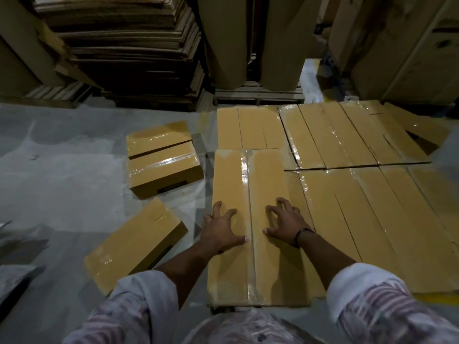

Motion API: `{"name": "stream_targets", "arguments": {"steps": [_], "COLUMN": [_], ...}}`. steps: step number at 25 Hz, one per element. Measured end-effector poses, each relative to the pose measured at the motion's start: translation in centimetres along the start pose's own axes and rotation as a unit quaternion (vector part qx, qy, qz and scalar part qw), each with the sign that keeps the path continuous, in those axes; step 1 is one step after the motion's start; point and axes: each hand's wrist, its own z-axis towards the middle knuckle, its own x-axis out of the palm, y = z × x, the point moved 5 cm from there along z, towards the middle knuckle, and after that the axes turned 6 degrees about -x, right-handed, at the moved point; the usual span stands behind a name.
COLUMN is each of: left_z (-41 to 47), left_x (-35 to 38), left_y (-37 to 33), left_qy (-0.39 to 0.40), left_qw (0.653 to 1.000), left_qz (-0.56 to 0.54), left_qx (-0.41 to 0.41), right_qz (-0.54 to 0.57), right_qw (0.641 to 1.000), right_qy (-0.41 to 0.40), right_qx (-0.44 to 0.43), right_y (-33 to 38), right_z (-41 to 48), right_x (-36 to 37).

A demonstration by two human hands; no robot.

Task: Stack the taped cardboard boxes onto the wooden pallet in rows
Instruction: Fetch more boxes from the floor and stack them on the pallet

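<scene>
A long taped cardboard box (250,184) lies lengthwise in front of me at the left end of a layer of stacked boxes (367,207). My left hand (221,229) rests on its left flap with fingers spread. My right hand (285,223) presses flat on its right flap, next to the tape seam. Neither hand grips anything. More taped boxes (330,135) form the far row. The pallet under the layer is hidden by the boxes.
On the grey concrete floor to the left lie loose taped boxes: two side by side (161,157) and one nearer me (134,244). Behind stand a tall pile of flat cardboard sheets (129,45), big paper rolls (223,40) on a wooden pallet (258,94), and large cartons (409,45).
</scene>
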Motion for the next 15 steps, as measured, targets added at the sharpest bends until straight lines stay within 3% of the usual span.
{"name": "stream_targets", "arguments": {"steps": [7, 15], "left_z": [-1.7, -11.1], "left_x": [1.3, 5.5], "left_y": [1.7, 3.5], "left_qy": [0.001, 0.002], "left_qw": [0.999, 0.998], "left_qz": [0.03, 0.049], "left_qx": [0.025, -0.036], "right_qz": [-0.065, -0.109], "right_qw": [0.998, 0.99], "right_qy": [0.003, 0.058], "right_qx": [-0.008, -0.066], "right_y": [-0.2, -0.6], "right_z": [-1.3, -10.3], "right_x": [1.4, 5.0]}}
